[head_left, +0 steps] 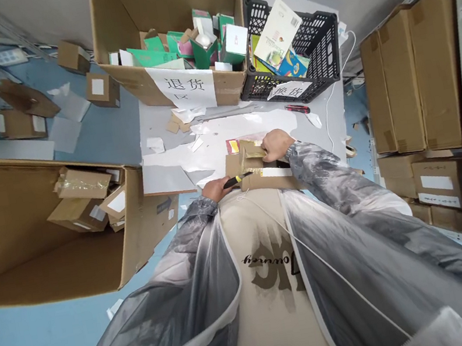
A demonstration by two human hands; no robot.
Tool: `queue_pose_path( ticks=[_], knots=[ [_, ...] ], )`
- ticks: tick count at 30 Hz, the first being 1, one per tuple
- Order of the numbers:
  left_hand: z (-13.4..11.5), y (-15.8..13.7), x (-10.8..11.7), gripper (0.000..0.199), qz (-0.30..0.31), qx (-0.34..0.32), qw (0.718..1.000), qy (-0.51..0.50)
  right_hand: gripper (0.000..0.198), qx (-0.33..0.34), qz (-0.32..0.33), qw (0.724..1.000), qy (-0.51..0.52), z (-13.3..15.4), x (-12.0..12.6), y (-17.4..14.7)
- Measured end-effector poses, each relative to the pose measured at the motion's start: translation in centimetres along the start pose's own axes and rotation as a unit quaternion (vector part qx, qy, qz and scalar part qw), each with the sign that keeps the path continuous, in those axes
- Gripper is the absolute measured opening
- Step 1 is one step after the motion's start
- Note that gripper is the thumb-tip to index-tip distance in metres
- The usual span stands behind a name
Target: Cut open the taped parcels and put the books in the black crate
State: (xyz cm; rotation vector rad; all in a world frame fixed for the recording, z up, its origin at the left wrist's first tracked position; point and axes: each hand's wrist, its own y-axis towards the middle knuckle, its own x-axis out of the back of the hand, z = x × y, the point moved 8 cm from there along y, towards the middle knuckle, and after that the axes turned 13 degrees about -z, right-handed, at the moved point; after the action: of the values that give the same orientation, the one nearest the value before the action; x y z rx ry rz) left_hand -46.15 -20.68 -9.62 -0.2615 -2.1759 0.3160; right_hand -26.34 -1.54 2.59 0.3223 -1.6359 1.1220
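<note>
A small brown cardboard box [233, 165] lies at the near edge of the table, close to my body, with flaps raised and a dark gap showing inside. My right hand [278, 144] is closed around one of its flaps [254, 150] at the right side. In my left hand [215, 189] is a black and yellow utility knife [232, 181], fingers wrapped round the handle, its front end pointing at the box's near side. Yellow-printed tape or label [254, 172] shows by that end. Behind the box lies a pink and yellow printed piece [233, 146], partly hidden.
On the white table [165, 178] stand a large carton [226, 88] of green and white boxes and a black crate [319, 64] of printed packs. A red utility knife [297, 108] and paper scraps lie nearby. Left is an open carton [134, 230]; shelved boxes [401, 79] stand right.
</note>
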Motion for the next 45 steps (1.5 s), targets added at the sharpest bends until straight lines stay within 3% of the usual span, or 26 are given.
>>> queue_pose_path(
  ticks=[5,10,19,25,31,37,41,45],
  knots=[
    [-0.3,0.4,0.6,0.047,0.000,0.010,0.999,-0.048,0.054,-0.022,0.011,1.000,0.011,-1.0,0.1,0.7],
    [-1.0,1.8,3.8,0.056,-0.080,0.008,0.991,-0.106,0.057,-0.043,0.008,0.999,0.005,-1.4,-0.1,0.9],
    [-3.3,2.9,7.4,0.060,-0.010,0.052,0.994,0.098,0.057,-0.072,0.001,0.997,0.018,-2.8,-2.0,1.5],
    [-3.4,1.9,6.2,0.058,0.008,0.086,0.994,0.063,0.061,-0.103,-0.005,0.993,0.051,-1.0,-3.2,0.8],
    [-3.4,1.7,4.8,0.056,0.002,0.109,0.994,0.032,0.047,-0.180,-0.101,0.976,0.064,1.3,-4.3,-3.4],
    [-4.0,1.9,4.6,0.054,0.014,0.114,0.993,0.038,0.059,-0.301,-0.075,0.944,0.110,0.9,-8.2,-6.8],
    [-3.9,2.4,4.6,0.055,0.010,0.110,0.993,0.031,0.058,-0.344,-0.150,0.907,0.191,1.6,-10.2,-6.8],
    [-3.9,3.3,4.8,0.055,0.004,0.096,0.995,0.011,0.059,-0.328,-0.245,0.881,0.236,3.3,-11.2,-6.7]
  ],
)
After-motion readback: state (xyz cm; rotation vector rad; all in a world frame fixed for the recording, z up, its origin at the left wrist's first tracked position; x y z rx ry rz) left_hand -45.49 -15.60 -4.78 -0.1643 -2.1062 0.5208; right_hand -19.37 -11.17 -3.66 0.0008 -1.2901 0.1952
